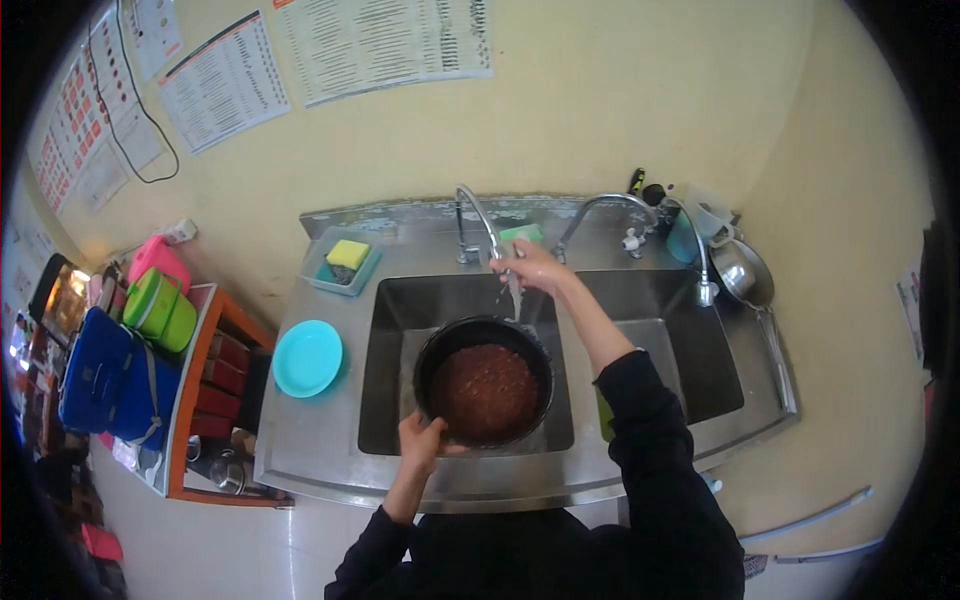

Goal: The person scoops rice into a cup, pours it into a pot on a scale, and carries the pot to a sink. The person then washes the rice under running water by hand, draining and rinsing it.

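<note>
A dark round pot (424, 350) is held over the left sink basin (395, 300), with reddish-brown grains or beans in liquid (485, 390) inside it. My left hand (422, 442) grips the pot's near-left rim, thumb on top and fingers partly hidden underneath. Above the far edge of the pot, my right hand (535, 268) is closed around the spout end of a curved faucet (478, 205). Water (516, 298) runs down from that spout toward the pot.
Left of the basin sit a turquoise plate (308, 358) and a tub (355, 280) with a yellow sponge (348, 254). More faucets (610, 198) stand over the right basin (700, 370). Metal pans (745, 272) lie at the right. An orange-framed shelf (190, 400) holds bags at the left.
</note>
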Demonstrator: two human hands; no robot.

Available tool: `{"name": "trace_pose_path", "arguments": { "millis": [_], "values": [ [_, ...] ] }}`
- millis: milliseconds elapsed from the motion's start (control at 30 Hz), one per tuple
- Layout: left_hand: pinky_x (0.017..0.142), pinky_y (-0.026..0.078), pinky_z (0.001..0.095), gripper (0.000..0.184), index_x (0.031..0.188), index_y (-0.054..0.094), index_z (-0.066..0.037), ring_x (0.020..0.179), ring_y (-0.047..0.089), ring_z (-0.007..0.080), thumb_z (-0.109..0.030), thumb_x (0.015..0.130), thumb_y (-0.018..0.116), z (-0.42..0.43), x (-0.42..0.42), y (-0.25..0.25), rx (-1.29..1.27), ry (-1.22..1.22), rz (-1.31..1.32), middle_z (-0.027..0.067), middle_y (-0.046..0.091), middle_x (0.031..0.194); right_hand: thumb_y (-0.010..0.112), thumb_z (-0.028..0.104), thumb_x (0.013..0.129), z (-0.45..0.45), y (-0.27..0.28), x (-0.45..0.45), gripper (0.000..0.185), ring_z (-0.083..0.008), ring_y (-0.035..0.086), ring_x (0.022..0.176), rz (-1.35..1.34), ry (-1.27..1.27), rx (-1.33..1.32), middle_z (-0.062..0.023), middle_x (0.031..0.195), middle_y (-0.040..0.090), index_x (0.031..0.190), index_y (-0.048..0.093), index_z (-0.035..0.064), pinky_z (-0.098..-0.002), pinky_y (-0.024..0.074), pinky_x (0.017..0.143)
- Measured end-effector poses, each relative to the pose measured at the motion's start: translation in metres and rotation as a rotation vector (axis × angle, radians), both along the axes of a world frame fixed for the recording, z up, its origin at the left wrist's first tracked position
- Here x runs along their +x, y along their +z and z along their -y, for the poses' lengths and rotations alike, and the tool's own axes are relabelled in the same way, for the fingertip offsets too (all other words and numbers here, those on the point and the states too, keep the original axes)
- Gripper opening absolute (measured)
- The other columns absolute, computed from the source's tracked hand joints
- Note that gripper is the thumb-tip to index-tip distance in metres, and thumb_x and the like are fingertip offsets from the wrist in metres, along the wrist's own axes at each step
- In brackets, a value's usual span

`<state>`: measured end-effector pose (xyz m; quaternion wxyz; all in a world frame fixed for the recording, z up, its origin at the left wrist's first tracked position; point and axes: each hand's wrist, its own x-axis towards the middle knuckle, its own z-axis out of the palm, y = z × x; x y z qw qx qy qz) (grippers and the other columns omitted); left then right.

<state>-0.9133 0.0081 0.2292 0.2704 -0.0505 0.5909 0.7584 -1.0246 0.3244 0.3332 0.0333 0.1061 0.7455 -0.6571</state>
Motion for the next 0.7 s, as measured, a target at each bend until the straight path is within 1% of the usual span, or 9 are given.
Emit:
{"name": "trace_pose_path", "arguments": {
  "millis": [100,167,300,333,433,467,567,600,700],
  "values": [
    [0.053,0.059,0.0431,0.036,0.110,0.042,0.009,0.067,0.063,0.0344,0.006,0.075,0.047,-0.053,-0.006,0.013,0.061,-0.090,0.067,0.0207,0.056,0.093,0.068,0.029,0.078,-0.027,0.024,0.007,0.044,-0.0111,0.058,0.072,-0.033,-0.061,0.158,-0.0037,0.091,0.059,0.112,0.052,0.0054,-0.0259,0.0472,0.061],
    [0.055,0.059,0.0429,0.031,0.107,0.045,0.009,0.071,0.064,0.0351,0.004,0.077,0.048,-0.085,-0.005,0.010,0.113,-0.152,0.059,0.0227,0.056,0.095,0.069,0.030,0.076,-0.044,0.035,0.011,0.045,-0.0107,0.058,0.071,-0.085,-0.085,0.240,-0.0051,0.085,0.060,0.108,0.055,0.0027,-0.0251,0.0449,0.056],
    [0.056,0.059,0.0436,0.030,0.106,0.044,0.011,0.071,0.064,0.0362,0.003,0.077,0.049,-0.145,-0.006,0.006,0.120,-0.250,0.094,0.0252,0.057,0.096,0.066,0.032,0.079,-0.068,0.038,0.010,0.041,-0.0115,0.058,0.071,-0.132,-0.078,0.324,-0.0053,0.082,0.060,0.105,0.058,0.0007,-0.0259,0.0445,0.058],
    [0.057,0.059,0.0436,0.031,0.106,0.043,0.012,0.069,0.064,0.0369,0.003,0.076,0.048,-0.156,-0.006,0.003,0.119,-0.275,0.078,0.0258,0.057,0.094,0.064,0.031,0.080,-0.069,0.040,0.014,0.037,-0.0124,0.057,0.067,-0.168,-0.074,0.305,-0.0063,0.082,0.061,0.100,0.060,0.0001,-0.0275,0.0450,0.059],
    [0.056,0.059,0.0438,0.030,0.105,0.044,0.012,0.068,0.064,0.0375,0.003,0.076,0.047,-0.183,-0.003,-0.004,0.124,-0.236,0.078,0.0254,0.058,0.092,0.064,0.031,0.080,-0.086,0.024,0.004,0.037,-0.0134,0.058,0.070,-0.216,-0.071,0.383,-0.0083,0.081,0.061,0.099,0.061,-0.0005,-0.0286,0.0460,0.061],
    [0.056,0.059,0.0439,0.030,0.104,0.044,0.012,0.068,0.064,0.0377,0.003,0.076,0.047,-0.188,-0.004,-0.006,0.106,-0.239,0.076,0.0252,0.058,0.091,0.065,0.032,0.079,-0.090,0.018,0.001,0.039,-0.0182,0.060,0.076,-0.216,-0.070,0.421,-0.0119,0.083,0.062,0.099,0.061,-0.0013,-0.0310,0.0465,0.065],
    [0.056,0.059,0.0436,0.030,0.104,0.044,0.011,0.067,0.064,0.0378,0.003,0.076,0.048,-0.201,-0.007,-0.013,0.056,-0.265,0.063,0.0243,0.058,0.090,0.065,0.036,0.077,-0.094,0.006,-0.005,0.044,-0.0241,0.060,0.083,-0.250,-0.103,0.479,-0.0152,0.086,0.063,0.099,0.060,-0.0027,-0.0335,0.0458,0.072],
    [0.056,0.059,0.0432,0.029,0.104,0.044,0.011,0.067,0.064,0.0375,0.003,0.076,0.048,-0.203,-0.008,-0.014,0.044,-0.280,0.051,0.0238,0.058,0.090,0.065,0.038,0.076,-0.093,0.002,-0.006,0.047,-0.0278,0.060,0.085,-0.241,-0.142,0.478,-0.0168,0.092,0.063,0.102,0.060,-0.0012,-0.0352,0.0445,0.077],
    [0.055,0.059,0.0414,0.029,0.105,0.045,0.010,0.066,0.064,0.0348,0.001,0.078,0.047,-0.204,-0.012,-0.015,-0.007,-0.319,0.002,0.0227,0.059,0.089,0.061,0.029,0.083,-0.090,-0.001,-0.008,0.038,-0.0130,0.054,0.070,-0.252,-0.168,0.540,-0.0069,0.084,0.060,0.108,0.056,0.0012,-0.0281,0.0447,0.064]
  ]
}}
